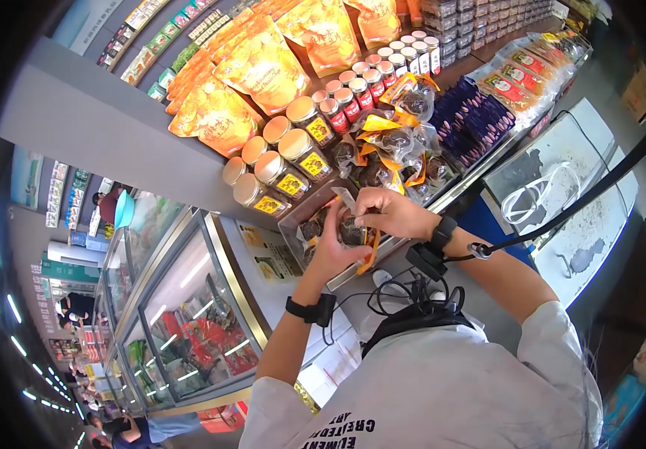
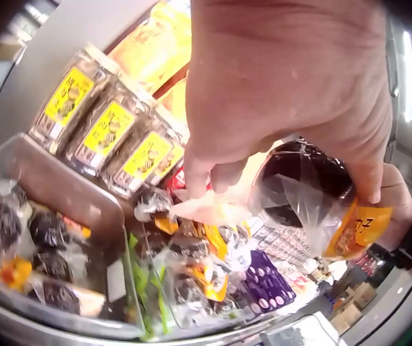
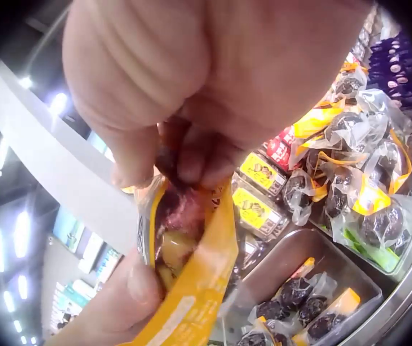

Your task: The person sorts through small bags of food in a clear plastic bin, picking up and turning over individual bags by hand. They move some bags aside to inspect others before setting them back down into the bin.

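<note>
My left hand [image 1: 332, 251] grips a small package [image 1: 354, 233] above a clear tray, its thumb and fingers on either side. A dark, glossy round item [image 2: 292, 189] shows through the package's clear film, beside an orange printed part [image 2: 361, 227]. In the right wrist view the package [image 3: 204, 277] gapes at the top, with pinkish and yellow-green contents [image 3: 179, 241] visible. My right hand [image 3: 213, 79] is at that opening, its thumb and fingertips pinching a dark reddish-brown piece [image 3: 168, 155]. Whether this piece is separate from the contents cannot be seen.
The clear tray [image 2: 94, 189] below holds several dark wrapped items. Jars with yellow labels [image 1: 282, 173], orange pouches [image 1: 263, 75] and more wrapped items [image 1: 390, 142] stand beyond. A glass-topped freezer [image 1: 203, 307] is at left; a worn white surface [image 1: 574, 217] lies at right.
</note>
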Motion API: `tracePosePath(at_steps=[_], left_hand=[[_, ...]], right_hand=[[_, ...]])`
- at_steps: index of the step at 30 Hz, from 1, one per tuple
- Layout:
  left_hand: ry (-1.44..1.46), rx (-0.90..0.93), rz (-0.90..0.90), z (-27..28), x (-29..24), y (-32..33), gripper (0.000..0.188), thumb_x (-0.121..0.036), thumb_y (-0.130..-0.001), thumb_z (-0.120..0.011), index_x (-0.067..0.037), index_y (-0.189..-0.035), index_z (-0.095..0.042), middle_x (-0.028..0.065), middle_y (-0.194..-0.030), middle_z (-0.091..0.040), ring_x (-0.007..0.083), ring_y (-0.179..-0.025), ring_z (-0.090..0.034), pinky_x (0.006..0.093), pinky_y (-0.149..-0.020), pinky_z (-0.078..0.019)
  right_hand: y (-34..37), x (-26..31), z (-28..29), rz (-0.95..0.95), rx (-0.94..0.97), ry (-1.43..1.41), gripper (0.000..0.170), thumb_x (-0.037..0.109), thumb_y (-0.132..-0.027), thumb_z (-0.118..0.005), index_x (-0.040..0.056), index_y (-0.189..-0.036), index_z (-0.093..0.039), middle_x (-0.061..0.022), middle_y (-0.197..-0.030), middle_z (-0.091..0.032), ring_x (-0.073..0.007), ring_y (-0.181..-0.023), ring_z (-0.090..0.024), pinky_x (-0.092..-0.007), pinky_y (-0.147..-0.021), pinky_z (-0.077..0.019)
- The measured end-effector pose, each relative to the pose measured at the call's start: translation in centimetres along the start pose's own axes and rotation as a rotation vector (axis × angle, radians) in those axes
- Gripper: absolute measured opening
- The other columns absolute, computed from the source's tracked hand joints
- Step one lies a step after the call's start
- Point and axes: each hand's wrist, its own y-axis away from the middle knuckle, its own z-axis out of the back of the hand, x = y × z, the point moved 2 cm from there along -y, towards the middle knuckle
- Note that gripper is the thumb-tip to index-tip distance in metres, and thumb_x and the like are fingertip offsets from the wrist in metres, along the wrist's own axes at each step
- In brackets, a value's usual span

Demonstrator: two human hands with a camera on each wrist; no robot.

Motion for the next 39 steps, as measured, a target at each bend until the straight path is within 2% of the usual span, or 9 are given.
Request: tracePosePath(at_steps=[12, 16, 18, 22, 26, 27, 29, 32, 39], left_hand=[[0.553, 0.003, 0.405, -5.7, 0.6, 2.4, 0.098, -0.01, -0.062, -0.084, -0.003, -0.141, -0.027, 0.008, -0.119, -0.052, 0.0177, -0.109, -0.053, 0.0326, -0.093, -0.045], [0.649, -0.33, 0.522, -6.0, 4.1, 1.7, 0.09, -0.011, -0.068, -0.081, -0.006, -0.14, -0.027, 0.0077, -0.115, -0.052, 0.0149, -0.099, -0.055, 0.0284, -0.08, -0.0477], [0.651, -0.437, 0.651, -5.5, 6.8, 1.4, 0.087, -0.012, -0.07, -0.08, -0.008, -0.139, -0.027, 0.0078, -0.114, -0.052, 0.0144, -0.096, -0.056, 0.0266, -0.075, -0.0478], [0.615, -0.583, 0.74, -4.5, 14.7, -0.6, 0.081, -0.009, -0.074, -0.078, -0.009, -0.138, -0.027, 0.0105, -0.112, -0.054, 0.019, -0.091, -0.06, 0.0313, -0.07, -0.053], [0.497, -0.756, 0.671, -2.6, 21.7, -4.0, 0.082, -0.011, -0.07, -0.08, -0.002, -0.134, -0.03, 0.0143, -0.11, -0.055, 0.0199, -0.094, -0.059, 0.0325, -0.075, -0.0518], [0.289, -0.838, 0.704, -1.8, 22.9, -4.9, 0.084, -0.013, -0.067, -0.081, -0.002, -0.134, -0.03, 0.0155, -0.11, -0.055, 0.0227, -0.096, -0.059, 0.0347, -0.078, -0.0513], [-0.195, -0.838, 0.823, 0.0, 24.0, -5.9, 0.092, -0.023, -0.061, -0.082, -0.002, -0.135, -0.03, 0.0232, -0.114, -0.053, 0.0352, -0.102, -0.058, 0.0417, -0.086, -0.0493], [-0.373, -0.671, 1.076, 2.0, 20.9, -8.2, 0.093, -0.027, -0.062, -0.08, -0.003, -0.135, -0.029, 0.0293, -0.117, -0.048, 0.0427, -0.103, -0.056, 0.0449, -0.088, -0.0486], [-0.31, -0.575, 0.988, -1.0, 25.1, -11.1, 0.09, -0.027, -0.065, -0.077, -0.004, -0.136, -0.026, 0.031, -0.121, -0.041, 0.0465, -0.109, -0.049, 0.0481, -0.092, -0.0438]], right_hand=[[3.1, -1.8, 0.4, -0.245, 0.143, -0.35, 0.007, 0.008, -0.091, -0.061, 0.0046, -0.086, -0.057, 0.0021, -0.086, -0.052, -0.0068, -0.085, -0.05, -0.0249, -0.078, -0.0417], [1.9, -4.3, -0.6, -0.263, -0.049, -0.06, 0.017, 0.007, -0.089, -0.061, 0.0044, -0.105, -0.055, -0.002, -0.098, -0.054, -0.0101, -0.09, -0.054, -0.0269, -0.077, -0.0463], [1.6, -7.1, -1.8, -0.277, -0.385, 0.116, 0.037, 0.004, -0.086, -0.061, 0.0034, -0.121, -0.049, -0.0084, -0.111, -0.051, -0.0146, -0.089, -0.055, -0.029, -0.079, -0.0485], [0.6, -12.7, -3.7, -0.278, -0.182, 0.144, 0.054, 0.003, -0.081, -0.06, 0.0037, -0.132, -0.042, -0.0157, -0.114, -0.049, -0.0232, -0.089, -0.057, -0.0333, -0.078, -0.0485], [-0.4, -13.8, -1.3, -0.464, -0.104, 0.235, 0.046, 0.002, -0.083, -0.059, -0.0007, -0.128, -0.047, -0.0137, -0.117, -0.056, -0.0171, -0.107, -0.056, -0.0284, -0.091, -0.0456], [0.1, -14.3, -0.6, -0.48, -0.205, -0.09, 0.035, 0.004, -0.087, -0.057, -0.0018, -0.122, -0.053, -0.0113, -0.12, -0.057, -0.0149, -0.105, -0.057, -0.0274, -0.092, -0.045], [1.9, -13.6, 2.5, -0.624, -0.211, -0.037, 0.03, 0.006, -0.09, -0.056, -0.0023, -0.119, -0.055, -0.0091, -0.118, -0.06, -0.0152, -0.107, -0.057, -0.028, -0.094, -0.0448], [5.9, -12.6, 7.2, -0.703, -0.398, 0.055, 0.031, 0.008, -0.09, -0.057, -0.0032, -0.119, -0.054, -0.0106, -0.114, -0.062, -0.0167, -0.107, -0.058, -0.0287, -0.094, -0.0448], [14.8, -7.2, 12.2, -0.807, -0.919, -0.011, 0.033, 0.015, -0.094, -0.056, -0.0026, -0.121, -0.053, -0.0126, -0.114, -0.061, -0.0205, -0.107, -0.059, -0.0302, -0.093, -0.0458]])
